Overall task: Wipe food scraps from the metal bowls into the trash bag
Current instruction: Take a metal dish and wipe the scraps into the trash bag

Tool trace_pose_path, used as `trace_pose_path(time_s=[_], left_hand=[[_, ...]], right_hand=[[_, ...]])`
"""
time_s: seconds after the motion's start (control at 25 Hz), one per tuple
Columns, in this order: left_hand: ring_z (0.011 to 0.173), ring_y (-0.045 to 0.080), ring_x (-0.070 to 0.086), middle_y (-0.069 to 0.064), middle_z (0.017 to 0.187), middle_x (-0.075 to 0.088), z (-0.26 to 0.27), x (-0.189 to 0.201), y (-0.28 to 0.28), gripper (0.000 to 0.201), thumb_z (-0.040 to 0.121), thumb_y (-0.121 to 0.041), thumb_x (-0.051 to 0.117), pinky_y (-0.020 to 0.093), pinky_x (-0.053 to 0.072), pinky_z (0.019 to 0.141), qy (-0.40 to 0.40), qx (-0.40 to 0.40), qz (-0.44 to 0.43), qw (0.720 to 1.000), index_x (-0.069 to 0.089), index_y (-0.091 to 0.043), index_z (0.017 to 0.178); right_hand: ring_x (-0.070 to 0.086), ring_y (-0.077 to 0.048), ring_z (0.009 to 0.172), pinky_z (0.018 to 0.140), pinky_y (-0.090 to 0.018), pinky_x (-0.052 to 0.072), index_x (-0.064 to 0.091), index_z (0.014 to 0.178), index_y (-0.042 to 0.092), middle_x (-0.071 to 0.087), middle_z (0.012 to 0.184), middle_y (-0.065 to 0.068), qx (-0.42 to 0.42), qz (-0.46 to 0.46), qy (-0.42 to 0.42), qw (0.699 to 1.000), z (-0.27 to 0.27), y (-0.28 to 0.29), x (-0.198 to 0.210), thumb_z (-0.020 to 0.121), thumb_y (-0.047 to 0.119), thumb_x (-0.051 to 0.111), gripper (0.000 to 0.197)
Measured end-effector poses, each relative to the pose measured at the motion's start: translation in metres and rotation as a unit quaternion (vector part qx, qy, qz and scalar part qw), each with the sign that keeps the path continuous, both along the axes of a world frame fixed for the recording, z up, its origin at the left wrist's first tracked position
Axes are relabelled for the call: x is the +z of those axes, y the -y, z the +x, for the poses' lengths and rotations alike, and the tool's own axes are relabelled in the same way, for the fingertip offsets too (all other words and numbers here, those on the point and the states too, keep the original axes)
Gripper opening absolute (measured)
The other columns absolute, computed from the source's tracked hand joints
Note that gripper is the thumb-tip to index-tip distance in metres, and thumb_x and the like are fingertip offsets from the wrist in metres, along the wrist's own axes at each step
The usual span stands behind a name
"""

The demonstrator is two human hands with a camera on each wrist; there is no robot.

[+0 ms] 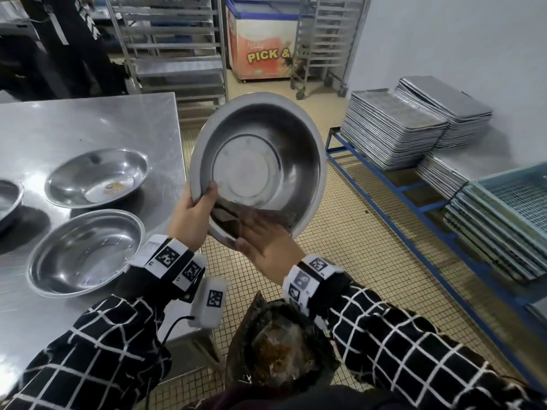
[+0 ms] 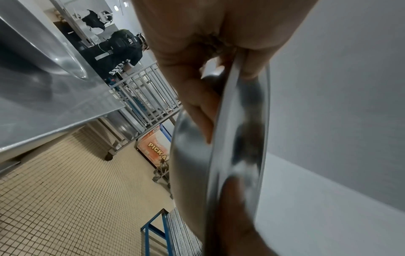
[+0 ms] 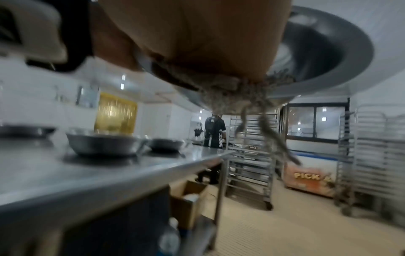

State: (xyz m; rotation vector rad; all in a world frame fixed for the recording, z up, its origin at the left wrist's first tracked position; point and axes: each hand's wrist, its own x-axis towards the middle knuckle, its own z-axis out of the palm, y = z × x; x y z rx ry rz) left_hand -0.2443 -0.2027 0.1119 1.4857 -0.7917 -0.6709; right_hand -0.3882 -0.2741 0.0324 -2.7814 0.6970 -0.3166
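- The left hand (image 1: 189, 216) grips the tilted metal bowl (image 1: 260, 161) by its 7 o'clock rim, thumb inside, fingers (image 2: 197, 110) curled behind.
- The right hand (image 1: 266, 247) lies flat, fingers straight, pressing a scrap-soiled rag (image 3: 232, 98) against the bowl's lower wall.
- The trash bag (image 1: 278, 344) gapes directly below.
- Two more bowls (image 1: 97, 177) sit on the tabletop (image 1: 88, 122) at 9 o'clock.

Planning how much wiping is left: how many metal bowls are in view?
4. One held tilted over the trash bag; two whole on the table; one cut off at the left edge. More may sit out of view.
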Motion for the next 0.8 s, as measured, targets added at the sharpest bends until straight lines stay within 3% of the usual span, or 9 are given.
trace_pose_path(time_s=[0.08, 0.2, 0.24, 0.36, 0.44, 0.52, 0.6, 0.68, 0.8], left_hand=[[0.064, -0.001, 0.059, -0.005, 0.077, 0.06, 0.002, 0.001, -0.002, 0.016, 0.098, -0.027, 0.048, 0.018, 0.047, 0.062, 0.024, -0.02, 0.0, 1.0, 0.057, -0.014, 0.102], [0.07, 0.004, 0.058, -0.005, 0.078, 0.058, -0.001, -0.002, -0.002, 0.013, 0.098, -0.026, 0.047, 0.026, 0.048, 0.076, 0.038, -0.029, -0.002, 0.999, 0.056, -0.027, 0.089], [0.07, 0.0, 0.058, -0.007, 0.079, 0.058, -0.001, -0.006, -0.001, 0.013, 0.098, -0.025, 0.047, 0.021, 0.047, 0.075, 0.039, -0.021, -0.008, 0.999, 0.056, -0.028, 0.09], [0.074, -0.012, 0.058, -0.012, 0.089, 0.061, 0.0, -0.007, 0.001, 0.02, 0.099, -0.026, 0.047, 0.008, 0.043, 0.07, 0.029, 0.003, -0.015, 0.999, 0.056, -0.019, 0.115], [0.084, -0.004, 0.058, -0.012, 0.093, 0.062, 0.003, -0.007, 0.002, 0.023, 0.098, -0.028, 0.048, 0.015, 0.044, 0.078, 0.024, 0.03, -0.012, 0.999, 0.056, -0.019, 0.118], [0.094, 0.008, 0.058, -0.01, 0.095, 0.062, 0.004, -0.008, 0.002, 0.019, 0.097, -0.031, 0.048, 0.026, 0.045, 0.088, 0.015, 0.042, -0.009, 0.999, 0.056, -0.024, 0.113], [0.099, 0.017, 0.06, -0.007, 0.097, 0.064, 0.002, -0.007, 0.001, 0.02, 0.094, -0.039, 0.051, 0.039, 0.047, 0.093, 0.007, 0.035, -0.002, 0.999, 0.057, -0.029, 0.11], [0.095, 0.026, 0.063, -0.002, 0.093, 0.066, -0.001, -0.007, 0.0, 0.015, 0.091, -0.042, 0.052, 0.053, 0.05, 0.089, 0.002, 0.021, 0.009, 1.0, 0.06, -0.034, 0.1], [0.088, 0.038, 0.065, 0.011, 0.09, 0.067, -0.008, -0.01, -0.003, 0.014, 0.09, -0.04, 0.055, 0.062, 0.05, 0.082, -0.035, 0.002, 0.033, 0.999, 0.062, -0.028, 0.09]], right_hand=[[0.024, -0.027, 0.141, 0.115, -0.048, 0.015, 0.04, 0.141, 0.024, 0.028, 0.153, -0.003, -0.048, -0.077, -0.064, 0.994, -0.016, 0.027, 0.0, 0.091, 0.053, -0.001, 0.071], [0.013, -0.025, 0.144, 0.115, -0.042, -0.003, 0.032, 0.145, 0.023, 0.022, 0.156, -0.002, -0.134, -0.128, -0.145, 0.972, -0.032, 0.055, 0.009, 0.083, 0.057, -0.012, 0.083], [0.013, -0.026, 0.144, 0.115, -0.041, -0.005, 0.031, 0.146, 0.021, 0.023, 0.155, -0.004, -0.144, -0.124, -0.143, 0.971, -0.031, 0.053, 0.008, 0.084, 0.059, -0.013, 0.085], [0.03, -0.029, 0.138, 0.116, -0.045, 0.006, 0.049, 0.135, 0.019, 0.042, 0.145, -0.008, -0.105, -0.039, -0.023, 0.993, -0.014, 0.02, -0.001, 0.091, 0.06, -0.004, 0.081], [0.038, -0.024, 0.132, 0.115, -0.046, 0.018, 0.053, 0.13, 0.022, 0.051, 0.137, -0.002, -0.091, 0.034, 0.066, 0.993, -0.005, -0.007, -0.004, 0.095, 0.053, 0.008, 0.066], [0.038, -0.018, 0.131, 0.112, -0.046, 0.021, 0.053, 0.128, 0.024, 0.052, 0.135, 0.003, -0.114, 0.014, 0.103, 0.988, -0.007, -0.02, -0.007, 0.097, 0.049, 0.011, 0.058], [0.022, -0.017, 0.141, 0.115, -0.048, 0.011, 0.046, 0.134, 0.03, 0.041, 0.145, 0.006, -0.15, -0.037, 0.102, 0.983, -0.018, -0.017, -0.011, 0.098, 0.048, 0.01, 0.055], [-0.005, -0.019, 0.145, 0.116, -0.051, 0.001, 0.033, 0.142, 0.034, 0.014, 0.157, 0.006, -0.214, -0.053, 0.064, 0.973, -0.031, 0.003, -0.014, 0.097, 0.049, 0.006, 0.055], [-0.023, -0.022, 0.141, 0.116, -0.054, 0.004, 0.009, 0.149, 0.029, -0.019, 0.154, 0.007, -0.297, -0.037, 0.011, 0.954, -0.043, 0.045, -0.007, 0.094, 0.051, 0.004, 0.059]])
